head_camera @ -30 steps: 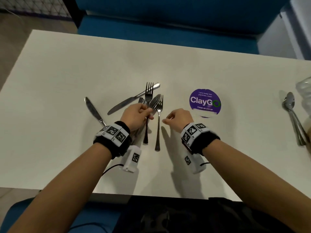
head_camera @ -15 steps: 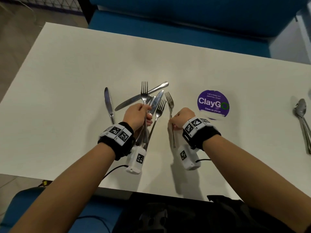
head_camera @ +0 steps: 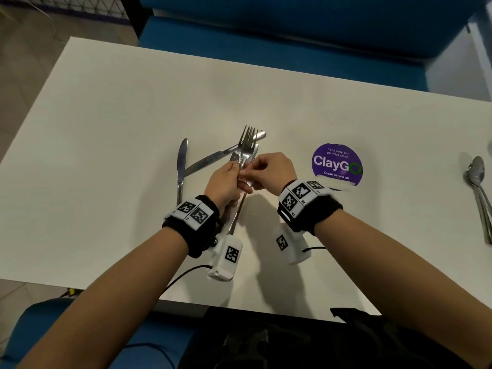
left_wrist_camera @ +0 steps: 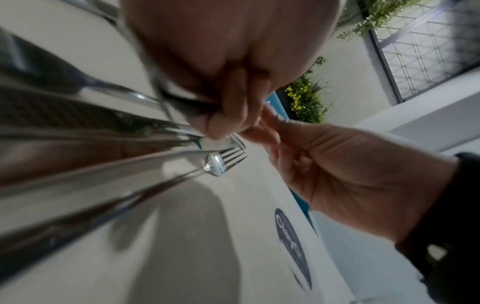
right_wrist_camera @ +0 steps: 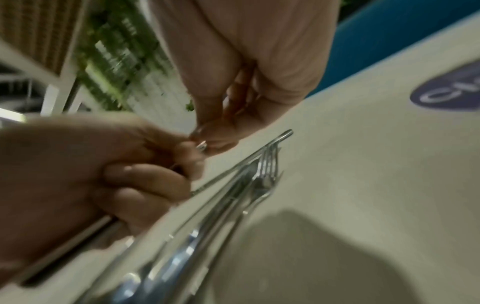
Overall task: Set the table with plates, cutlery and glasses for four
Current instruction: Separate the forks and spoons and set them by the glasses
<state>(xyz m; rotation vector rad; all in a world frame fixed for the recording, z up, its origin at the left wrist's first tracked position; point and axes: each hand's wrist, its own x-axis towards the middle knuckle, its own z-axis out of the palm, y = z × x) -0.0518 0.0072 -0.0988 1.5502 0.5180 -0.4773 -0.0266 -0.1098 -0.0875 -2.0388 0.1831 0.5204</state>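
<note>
My left hand grips a bundle of forks with a knife among them, tines pointing away, just above the white table. My right hand has come against it and pinches a fork at the bundle, fingertips touching the left fingers. In the left wrist view the left hand curls round the handles, with fork tines beyond and the right hand pinching beside them. The right wrist view shows the right hand pinching metal at the left hand. No plates or glasses are in view.
Two knives lie on the table: one straight left of my hands, one slanted under the bundle. Spoons lie at the far right edge. A purple round sticker is right of my hands. A blue bench runs behind the table.
My right hand lifted a fork off the table and carried it left to the bundle in my left hand. The left hand has gathered the cutlery tighter and raised it a little.
</note>
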